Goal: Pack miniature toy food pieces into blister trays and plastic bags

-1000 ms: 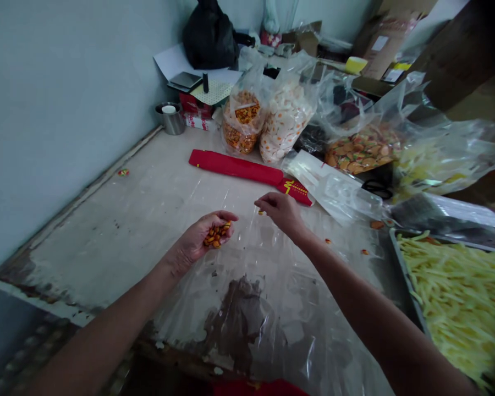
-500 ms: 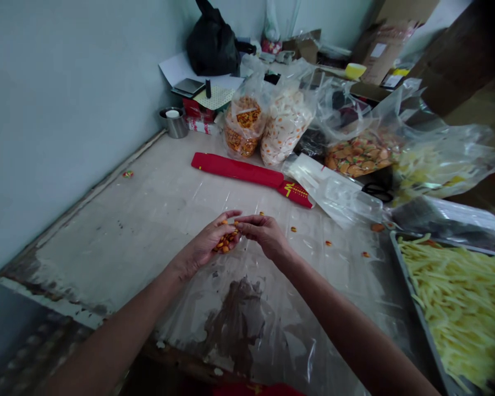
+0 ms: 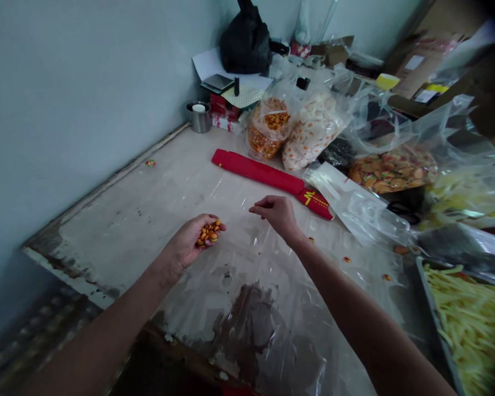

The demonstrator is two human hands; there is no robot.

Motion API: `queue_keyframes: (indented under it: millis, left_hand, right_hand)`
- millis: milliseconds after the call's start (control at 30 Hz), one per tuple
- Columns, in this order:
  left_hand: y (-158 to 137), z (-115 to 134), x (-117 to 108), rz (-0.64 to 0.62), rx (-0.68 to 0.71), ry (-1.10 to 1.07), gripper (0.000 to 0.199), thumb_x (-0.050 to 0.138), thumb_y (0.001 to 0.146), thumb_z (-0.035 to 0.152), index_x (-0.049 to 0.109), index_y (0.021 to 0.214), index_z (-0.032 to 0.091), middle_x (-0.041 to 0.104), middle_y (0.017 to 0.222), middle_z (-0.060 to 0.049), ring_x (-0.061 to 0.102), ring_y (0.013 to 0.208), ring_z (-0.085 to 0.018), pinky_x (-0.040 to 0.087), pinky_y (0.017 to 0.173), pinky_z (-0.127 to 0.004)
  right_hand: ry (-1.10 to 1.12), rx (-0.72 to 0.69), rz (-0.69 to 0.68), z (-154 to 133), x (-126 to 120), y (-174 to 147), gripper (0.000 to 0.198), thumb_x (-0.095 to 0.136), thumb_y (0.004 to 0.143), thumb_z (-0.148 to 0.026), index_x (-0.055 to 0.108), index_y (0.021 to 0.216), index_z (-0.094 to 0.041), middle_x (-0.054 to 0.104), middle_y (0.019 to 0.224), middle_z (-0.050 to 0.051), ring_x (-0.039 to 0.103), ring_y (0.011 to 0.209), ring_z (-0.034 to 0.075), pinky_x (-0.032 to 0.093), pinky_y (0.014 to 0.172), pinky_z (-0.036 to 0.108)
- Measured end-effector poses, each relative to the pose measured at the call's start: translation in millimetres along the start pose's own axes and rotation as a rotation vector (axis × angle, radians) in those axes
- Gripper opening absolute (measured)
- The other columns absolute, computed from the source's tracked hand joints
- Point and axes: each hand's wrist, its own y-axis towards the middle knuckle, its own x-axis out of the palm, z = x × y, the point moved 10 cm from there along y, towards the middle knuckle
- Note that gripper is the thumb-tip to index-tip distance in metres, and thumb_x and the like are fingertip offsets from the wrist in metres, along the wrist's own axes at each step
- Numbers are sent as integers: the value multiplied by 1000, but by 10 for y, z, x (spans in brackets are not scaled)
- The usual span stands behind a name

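The left hand [image 3: 192,242] is cupping a small heap of orange candies [image 3: 208,233], the fingers curling half closed around them above the clear plastic sheet [image 3: 247,286] that is covering the near part of the table [image 3: 148,209]. The right hand [image 3: 277,213] is hanging just beside it, apart from it, with thumb and forefinger pinching together; whether a candy is sitting between them I cannot tell. A few loose candies [image 3: 346,259] are lying on the sheet to the right, near the metal tray of pale yellow sticks [image 3: 474,319]. I am judging that the picking-up is well along but not finished — most pieces are already in the palm, only these scattered ones are remaining. Farther away, a red folded packet [image 3: 268,176] is lying flat, and behind it a bag of orange snacks [image 3: 268,129] and a bag of white crackers [image 3: 313,132] are standing — then a steel cup [image 3: 200,116] by the wall.
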Motion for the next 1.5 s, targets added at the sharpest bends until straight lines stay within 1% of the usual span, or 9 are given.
queue_keyframes:
  millis: [167,300,500,633,767,933,1233,1367,1500]
  left_hand:
    - [-52,69,-56,-51,67,24,22,70,73,14,59,91,13,71,90,-9,48,55,-4,33,46,-15]
    - [4,14,-60,-131,93,-4,25,75,74,17,61,94,13,72,96,-11,49,57,-4,33,47,-14]
    - [72,4,-14,-212,139,30,25,78,80,27,65,96,14,70,101,-10,51,62,-4,34,47,-13]
    - [101,25,-22,-223,126,7,27,81,77,29,66,94,14,68,95,-7,49,58,-4,29,43,-12]
    - [142,-17,-54,-178,59,-26,28,81,76,33,67,88,12,65,88,-5,43,52,-1,25,40,-12]
    - [128,-123,-4,-162,11,-2,32,82,75,39,64,82,14,59,69,1,45,49,-3,30,42,-13]
    - [110,145,-160,-111,101,75,33,82,76,37,72,97,13,62,74,-2,45,49,-3,25,42,-16]
    - [130,348,-471,26,128,37,27,76,80,33,73,97,12,63,77,-4,47,53,-3,27,42,-14]
    - [131,327,-573,-29,54,-134,23,60,83,18,74,98,8,64,79,-7,45,51,-3,27,39,-13]
  right_hand:
    - [-611,-286,-81,-230,397,-19,11,75,88,-25,78,81,-18,73,86,7,66,78,17,43,70,27]
    - [-714,-401,-122,-281,473,-136,21,60,98,-21,79,91,-17,73,94,10,67,87,19,45,76,27]
    - [-444,38,-160,79,305,299,10,84,74,-26,78,76,-19,71,67,1,63,60,14,39,56,24]
    - [-430,111,-230,83,300,442,23,92,63,-29,73,68,-17,64,55,-1,57,50,12,36,50,23]
    - [-203,-229,-113,-469,312,128,22,89,70,-30,76,83,-18,68,68,0,59,58,12,41,54,23]
    - [-11,-661,-200,-1011,631,-554,17,67,87,-15,76,101,-20,72,89,4,63,73,12,49,66,23]
    - [108,-146,-55,-545,666,157,15,75,77,-28,79,85,-16,76,78,5,68,68,17,50,61,25]
    - [-261,-224,-104,-629,997,487,11,71,77,-14,80,83,-18,76,79,4,69,74,17,48,69,26]
    - [-565,-289,-151,-644,1213,564,11,71,83,-19,81,87,-18,76,92,8,68,85,20,45,73,27]
